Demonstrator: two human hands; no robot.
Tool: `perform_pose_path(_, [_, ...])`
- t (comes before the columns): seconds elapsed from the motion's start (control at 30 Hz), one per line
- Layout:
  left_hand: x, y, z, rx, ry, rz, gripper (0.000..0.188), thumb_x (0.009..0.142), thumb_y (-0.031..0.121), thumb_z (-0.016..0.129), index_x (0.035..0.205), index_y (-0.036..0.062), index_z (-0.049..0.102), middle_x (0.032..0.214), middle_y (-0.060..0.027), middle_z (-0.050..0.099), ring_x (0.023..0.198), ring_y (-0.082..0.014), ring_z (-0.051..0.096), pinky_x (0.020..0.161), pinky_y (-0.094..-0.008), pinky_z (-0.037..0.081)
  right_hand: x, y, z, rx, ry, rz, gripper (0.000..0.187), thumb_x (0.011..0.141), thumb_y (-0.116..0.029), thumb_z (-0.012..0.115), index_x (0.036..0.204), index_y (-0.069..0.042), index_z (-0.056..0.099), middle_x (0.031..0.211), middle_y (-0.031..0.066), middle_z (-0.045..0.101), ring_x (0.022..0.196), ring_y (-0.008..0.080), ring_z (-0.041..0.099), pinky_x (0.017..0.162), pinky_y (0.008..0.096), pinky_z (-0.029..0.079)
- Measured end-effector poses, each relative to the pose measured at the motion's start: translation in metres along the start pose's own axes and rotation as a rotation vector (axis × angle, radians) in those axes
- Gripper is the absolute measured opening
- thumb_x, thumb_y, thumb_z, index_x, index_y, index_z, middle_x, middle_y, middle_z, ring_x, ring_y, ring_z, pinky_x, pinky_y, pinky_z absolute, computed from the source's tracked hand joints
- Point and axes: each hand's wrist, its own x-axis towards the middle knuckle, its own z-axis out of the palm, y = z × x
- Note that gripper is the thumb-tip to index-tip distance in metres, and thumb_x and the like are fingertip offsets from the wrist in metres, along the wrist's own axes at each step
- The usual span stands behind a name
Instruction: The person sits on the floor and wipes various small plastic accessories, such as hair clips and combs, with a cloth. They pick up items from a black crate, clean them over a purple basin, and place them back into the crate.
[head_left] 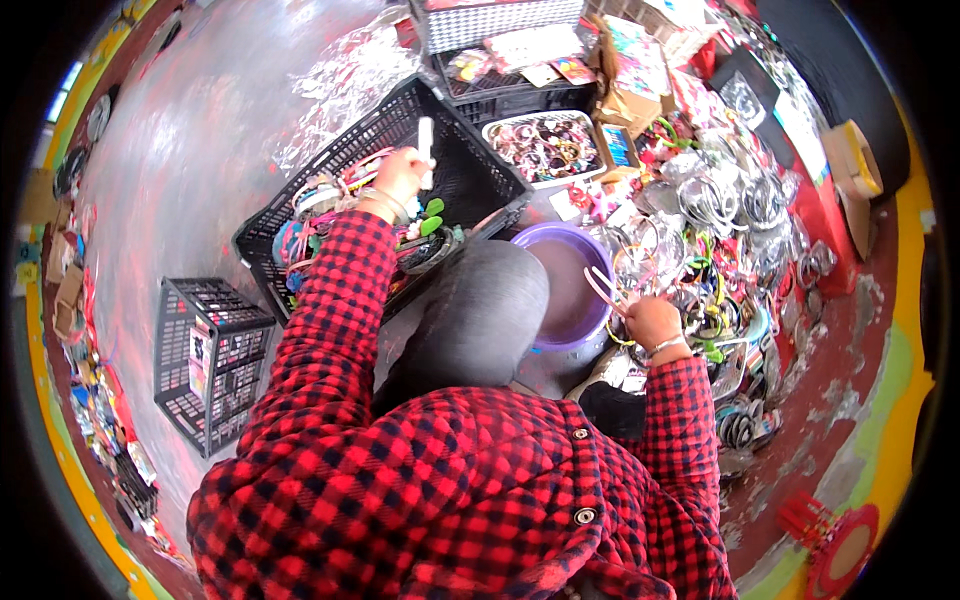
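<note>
My left hand (pixel 402 172) reaches out over a black plastic crate (pixel 470 175) and grips a small white stick-shaped piece (pixel 426 145) held upright. Hairbands and green-tipped trinkets (pixel 425 222) lie in the crate's near corner. My right hand (pixel 650 320) holds a thin pink hairband (pixel 603 288) above the edge of a purple plastic basin (pixel 570 290). Both arms wear red and black checked sleeves, with bangles on both wrists.
A pile of wrapped hairbands and bangles (pixel 720 230) spreads on the right. A white tray of bracelets (pixel 545 145) sits behind the crate. An empty black crate (pixel 205 355) stands on its side at left. Clear plastic wrappers (pixel 350 80) lie on the grey floor.
</note>
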Motion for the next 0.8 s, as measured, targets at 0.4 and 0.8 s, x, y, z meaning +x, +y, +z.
perform_pose_path(0.4, [0.014, -0.08, 0.081, 0.415, -0.313, 0.292, 0.013, 0.077, 0.015, 0.057, 0.081, 0.0027, 0.058, 0.084, -0.0182, 0.054, 0.081, -0.0356, 0.054, 0.073, -0.043, 0.043, 0.024, -0.01, 0.019, 0.083, 0.014, 0.027, 0.021, 0.074, -0.029, 0.054, 0.075, -0.013, 0.068, 0.071, 0.014, 0.06, 0.069, 0.0328, 0.06, 0.061, 0.0435, 0.047])
perform_pose_path(0.8, [0.012, -0.083, 0.134, 0.584, -0.621, 0.111, 0.022, 0.081, 0.021, 0.052, 0.092, 0.0053, 0.062, 0.1, -0.0184, 0.055, 0.096, -0.0357, 0.054, 0.084, -0.0411, 0.043, 0.035, -0.011, 0.032, 0.105, -0.014, -0.045, 0.02, 0.075, -0.028, 0.054, 0.075, -0.013, 0.067, 0.074, 0.0131, 0.059, 0.07, 0.0319, 0.059, 0.062, 0.0427, 0.047])
